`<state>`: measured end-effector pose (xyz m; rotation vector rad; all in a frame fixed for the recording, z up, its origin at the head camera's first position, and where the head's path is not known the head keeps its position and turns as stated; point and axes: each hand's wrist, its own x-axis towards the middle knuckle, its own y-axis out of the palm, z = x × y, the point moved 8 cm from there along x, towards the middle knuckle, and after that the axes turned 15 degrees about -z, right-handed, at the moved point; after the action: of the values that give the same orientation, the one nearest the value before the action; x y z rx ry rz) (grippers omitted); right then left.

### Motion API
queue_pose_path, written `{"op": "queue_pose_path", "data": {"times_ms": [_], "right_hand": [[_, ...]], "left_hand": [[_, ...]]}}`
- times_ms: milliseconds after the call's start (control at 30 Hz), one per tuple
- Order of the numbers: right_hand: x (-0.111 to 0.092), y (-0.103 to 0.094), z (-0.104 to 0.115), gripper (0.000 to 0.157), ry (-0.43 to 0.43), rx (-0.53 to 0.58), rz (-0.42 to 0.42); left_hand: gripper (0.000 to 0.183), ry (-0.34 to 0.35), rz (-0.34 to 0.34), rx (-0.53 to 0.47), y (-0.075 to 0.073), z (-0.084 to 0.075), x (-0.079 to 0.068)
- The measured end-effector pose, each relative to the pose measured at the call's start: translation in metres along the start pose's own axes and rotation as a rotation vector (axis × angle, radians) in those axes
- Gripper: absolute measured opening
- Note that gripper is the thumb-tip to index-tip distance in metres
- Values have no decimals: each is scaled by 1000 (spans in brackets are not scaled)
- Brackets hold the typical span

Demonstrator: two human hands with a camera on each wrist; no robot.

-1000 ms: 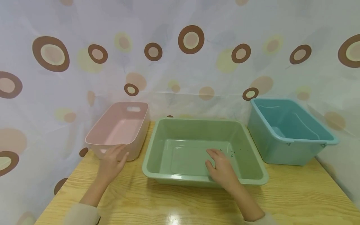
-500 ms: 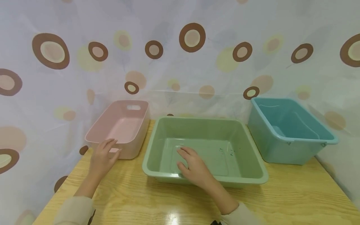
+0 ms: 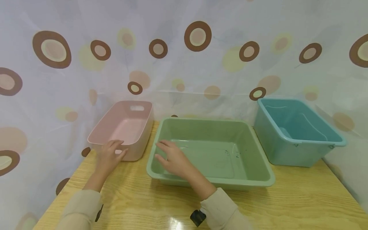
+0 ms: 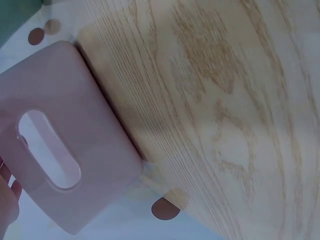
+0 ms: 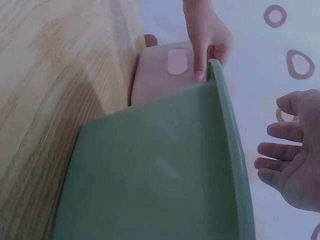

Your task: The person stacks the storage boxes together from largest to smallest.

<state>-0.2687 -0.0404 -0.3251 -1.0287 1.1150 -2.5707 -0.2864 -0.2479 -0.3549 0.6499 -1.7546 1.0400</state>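
We count one pink plastic bin (image 3: pixel 135 153), one green plastic basin (image 3: pixel 207 161) and one blue plastic bin (image 3: pixel 293 155). Besides those three, we find one left hand (image 3: pixel 109 156), one right hand (image 3: pixel 173 159), one left sleeve (image 3: pixel 81 206), one right sleeve (image 3: pixel 221 209), one wood-grain table (image 3: pixel 287 204) and one circle-patterned backdrop (image 3: pixel 184 68).

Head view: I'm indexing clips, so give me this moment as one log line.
left hand: by pink bin, contact unclear | right hand: open above green tub | blue bin: untouched
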Motion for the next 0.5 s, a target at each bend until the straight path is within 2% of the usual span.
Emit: {"op": "queue_pose_path", "data": {"times_ms": [267, 500], "right_hand": [[14, 27, 10, 43, -25, -14, 62], [24, 48, 21, 44, -27, -108, 146]], "left_hand": [[26, -13, 24, 32, 1, 2, -3], [21, 8, 40, 58, 0, 1, 1]]}}
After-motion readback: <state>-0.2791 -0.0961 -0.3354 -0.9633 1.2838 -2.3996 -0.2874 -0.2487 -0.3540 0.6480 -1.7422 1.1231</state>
